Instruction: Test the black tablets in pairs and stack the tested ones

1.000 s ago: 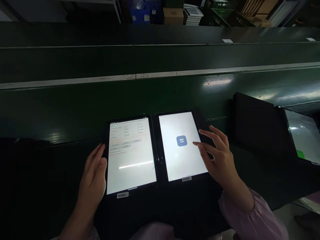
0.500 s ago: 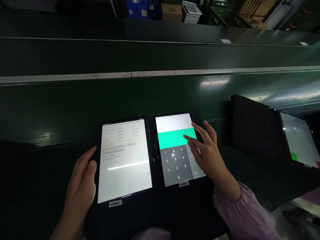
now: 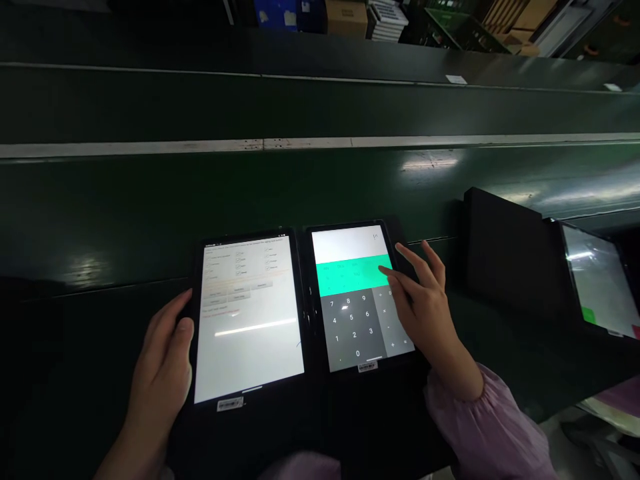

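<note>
Two lit tablets lie side by side on black backing. My left hand [image 3: 163, 360] grips the left edge of the left tablet [image 3: 250, 350], its thumb along the rim and the fingertips partly hidden at the side. Checkboxes and grey buttons show on that white screen. The right tablet [image 3: 350, 333] displays a calculator with a number pad and a green band of function keys; a short entry stands at its upper right. Over that screen's right side is my right hand [image 3: 425, 300], fingers apart and holding nothing, the index fingertip at the green band.
To the right stands a raised black case [image 3: 505, 253] beside another lit tablet [image 3: 600, 280]. A pale metal strip [image 3: 310, 143] crosses the dark green bench [image 3: 150, 200]. Behind are a cardboard box [image 3: 347, 18], a blue bin [image 3: 276, 15] and a green crate [image 3: 450, 27].
My right hand has shifted slightly right along the green band. A short entry has appeared in the calculator's white field. My left hand stays at the left tablet's edge.
</note>
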A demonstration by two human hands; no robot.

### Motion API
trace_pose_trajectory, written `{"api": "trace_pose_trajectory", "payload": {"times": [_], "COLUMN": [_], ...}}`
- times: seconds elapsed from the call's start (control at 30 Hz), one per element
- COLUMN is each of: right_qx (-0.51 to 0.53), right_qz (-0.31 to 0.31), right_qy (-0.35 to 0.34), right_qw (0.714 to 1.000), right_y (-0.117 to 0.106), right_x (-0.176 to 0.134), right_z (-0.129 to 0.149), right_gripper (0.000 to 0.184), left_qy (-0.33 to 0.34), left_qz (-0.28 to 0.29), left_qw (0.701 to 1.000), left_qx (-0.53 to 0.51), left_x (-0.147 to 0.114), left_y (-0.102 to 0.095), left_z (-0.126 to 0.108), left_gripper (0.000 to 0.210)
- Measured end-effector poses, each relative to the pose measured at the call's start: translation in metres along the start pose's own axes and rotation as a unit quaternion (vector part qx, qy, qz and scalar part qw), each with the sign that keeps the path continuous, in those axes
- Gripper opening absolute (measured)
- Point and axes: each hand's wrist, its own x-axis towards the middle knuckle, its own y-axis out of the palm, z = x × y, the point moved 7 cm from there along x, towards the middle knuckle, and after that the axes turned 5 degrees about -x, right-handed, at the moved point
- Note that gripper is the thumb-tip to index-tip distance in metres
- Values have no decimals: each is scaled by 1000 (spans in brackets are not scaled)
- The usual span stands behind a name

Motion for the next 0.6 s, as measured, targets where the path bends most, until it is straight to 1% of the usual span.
{"api": "trace_pose_trajectory", "payload": {"times": [0.07, 0.13, 0.23, 0.43, 0.5, 0.53, 0.6], "right_qx": [21, 56, 78, 59, 49, 45, 33], "right_qz": [-8, 3, 48, 101, 98, 84, 34], "right_qy": [-16, -53, -96, -105, -102, -89, -37], "right_qw": [1000, 997, 991, 988, 989, 991, 998], "right_y": [-5, -8, -5, 7, 8, 7, 1], "right_x": [0, 0, -1, -4, -4, -3, -1], "right_z": [8, 23, 43, 65, 63, 57, 37], "right_gripper": [29, 27, 27, 29, 31, 31, 31], "left_qy": [-50, -78, -95, -113, -114, -114, -113], "left_qz": [-11, -20, -28, -28, -30, -33, -35], "left_qw": [999, 997, 995, 993, 993, 993, 993], "left_qx": [-2, -2, 4, 14, 18, 20, 23], "left_x": [0, 0, 0, -1, -1, -1, -2], "left_y": [1, 2, 2, 3, 3, 3, 2], "left_z": [1, 0, -1, 3, 3, 3, 3], "left_gripper": [47, 49, 53, 58, 58, 58, 58]}}
